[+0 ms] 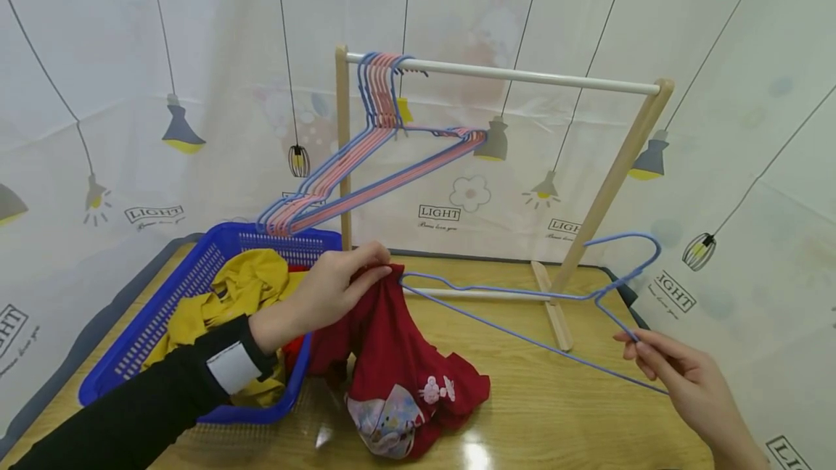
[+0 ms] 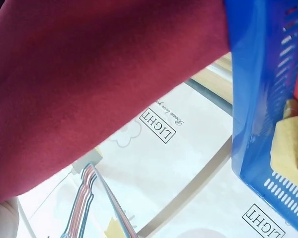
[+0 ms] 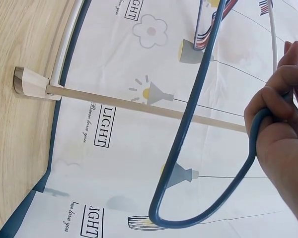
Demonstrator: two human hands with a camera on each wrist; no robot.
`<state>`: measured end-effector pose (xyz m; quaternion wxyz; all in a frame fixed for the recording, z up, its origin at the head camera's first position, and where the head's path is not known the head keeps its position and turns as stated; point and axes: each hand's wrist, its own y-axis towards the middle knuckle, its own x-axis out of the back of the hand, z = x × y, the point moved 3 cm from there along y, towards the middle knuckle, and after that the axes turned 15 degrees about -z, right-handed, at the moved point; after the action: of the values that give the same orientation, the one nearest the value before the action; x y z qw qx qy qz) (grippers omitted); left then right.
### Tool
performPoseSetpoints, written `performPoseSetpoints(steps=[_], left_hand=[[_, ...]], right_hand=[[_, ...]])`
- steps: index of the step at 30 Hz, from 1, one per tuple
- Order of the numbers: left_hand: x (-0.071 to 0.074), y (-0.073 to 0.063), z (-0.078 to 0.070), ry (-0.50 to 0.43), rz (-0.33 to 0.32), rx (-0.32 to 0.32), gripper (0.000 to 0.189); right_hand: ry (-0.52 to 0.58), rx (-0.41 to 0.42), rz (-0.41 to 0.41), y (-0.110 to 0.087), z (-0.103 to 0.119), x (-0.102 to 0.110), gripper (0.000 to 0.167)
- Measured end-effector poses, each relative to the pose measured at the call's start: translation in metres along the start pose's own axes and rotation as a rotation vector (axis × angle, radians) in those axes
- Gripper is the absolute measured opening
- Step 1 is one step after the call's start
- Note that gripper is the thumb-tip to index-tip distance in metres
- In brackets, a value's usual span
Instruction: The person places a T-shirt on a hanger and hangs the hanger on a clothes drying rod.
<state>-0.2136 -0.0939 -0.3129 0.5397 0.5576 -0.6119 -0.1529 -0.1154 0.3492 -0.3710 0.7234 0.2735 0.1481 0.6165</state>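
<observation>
A dark red garment (image 1: pixel 392 339) with a pale patterned patch hangs from my left hand (image 1: pixel 336 289), which pinches its upper edge; its lower part rests on the table. In the left wrist view the red cloth (image 2: pixel 99 84) fills the upper left. My right hand (image 1: pixel 682 372) grips a blue hanger (image 1: pixel 509 328) by one arm near the neck, its hook pointing up. The hanger's far end meets the garment's edge beside my left fingertips; whether it is inside the cloth I cannot tell. In the right wrist view, fingers curl round the blue hanger (image 3: pixel 188 114).
A blue basket (image 1: pixel 196 252) with yellow and red clothes stands on the wooden table (image 1: pixel 555 412) at left. Behind is a rack with a white rail (image 1: pixel 522 75) and wooden posts. Several pink and blue hangers (image 1: pixel 372 136) hang at its left end.
</observation>
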Motion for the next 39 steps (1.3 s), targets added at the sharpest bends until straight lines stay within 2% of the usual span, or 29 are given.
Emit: performPoseSetpoints(steps=[7,19,29,39], left_hand=[[0.0038,-0.0028,0.0011,-0.027,-0.029,-0.054,0.013],[0.0052,-0.0035,0.0016,-0.014,-0.031,-0.036,0.011],[0.0069,-0.0025,0.0055,-0.013,-0.041,0.000,0.005],[0.0050,-0.0027,0.0044,-0.018,-0.032,-0.003,0.009]], right_hand=[[-0.042,-0.036,-0.006,-0.0010,-0.0001,0.0014,0.039],[0.014,0.006,0.018,0.0013,0.0016,-0.0024,0.040],[0.010,-0.051,-0.011,0.0018,0.0026,0.0009,0.038],[0.000,-0.041,-0.003,0.0027,0.0019,-0.0002,0.038]])
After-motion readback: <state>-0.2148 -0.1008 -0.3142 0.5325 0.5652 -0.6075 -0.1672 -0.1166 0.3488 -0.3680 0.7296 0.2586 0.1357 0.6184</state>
